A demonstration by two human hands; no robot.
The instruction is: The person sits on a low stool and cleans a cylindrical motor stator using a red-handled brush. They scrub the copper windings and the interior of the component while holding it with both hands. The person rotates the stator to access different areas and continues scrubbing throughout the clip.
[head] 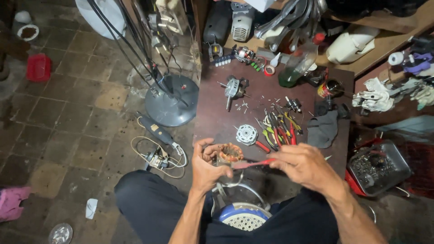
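Note:
My left hand (pixel 205 167) grips a small motor stator with copper windings (pixel 229 153), held above my lap at the near edge of the dark brown worktable (pixel 212 113). My right hand (pixel 305 165) holds a red-handled tool (pixel 255 163) whose tip points left at the stator. A round fan part, blue and white (pixel 244 218), lies between my knees below both hands.
On the table lie a motor rotor with shaft (pixel 234 89), a round metal end plate (pixel 247 134), a heap of pliers and screwdrivers (pixel 279 126), a grey cloth (pixel 323 129) and a green bottle (pixel 296 65). A fan base (pixel 172 101) stands left; a parts tray (pixel 377 166) right.

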